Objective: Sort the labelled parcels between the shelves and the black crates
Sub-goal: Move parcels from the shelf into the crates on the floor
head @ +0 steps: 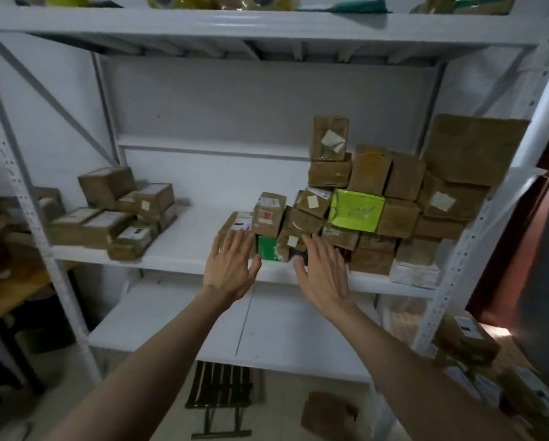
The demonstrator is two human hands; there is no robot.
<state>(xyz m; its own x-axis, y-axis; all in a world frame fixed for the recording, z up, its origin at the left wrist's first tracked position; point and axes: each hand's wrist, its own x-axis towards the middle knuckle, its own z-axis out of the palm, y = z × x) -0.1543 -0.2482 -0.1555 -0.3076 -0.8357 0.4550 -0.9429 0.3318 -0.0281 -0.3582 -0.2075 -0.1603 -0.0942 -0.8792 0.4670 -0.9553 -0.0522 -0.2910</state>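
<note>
A white metal shelf (184, 249) carries two groups of brown labelled parcels. The bigger pile (372, 198) fills its right half, with a lime-green parcel (356, 210) in the middle and a dark green box (268, 248) at the front. A smaller pile (117, 214) lies on the left. My left hand (232, 265) is spread flat, fingers straight, in front of a labelled parcel (239, 222) at the pile's left end. My right hand (322, 268) is also spread, fingers reaching toward the low front parcels. Neither hand holds anything.
A lower white shelf (286, 332) lies below my forearms. A dark folding stool (219, 396) and a loose brown parcel (327, 415) are on the floor. More labelled parcels (470, 345) are stacked at the lower right. The top shelf (267, 23) holds tape rolls.
</note>
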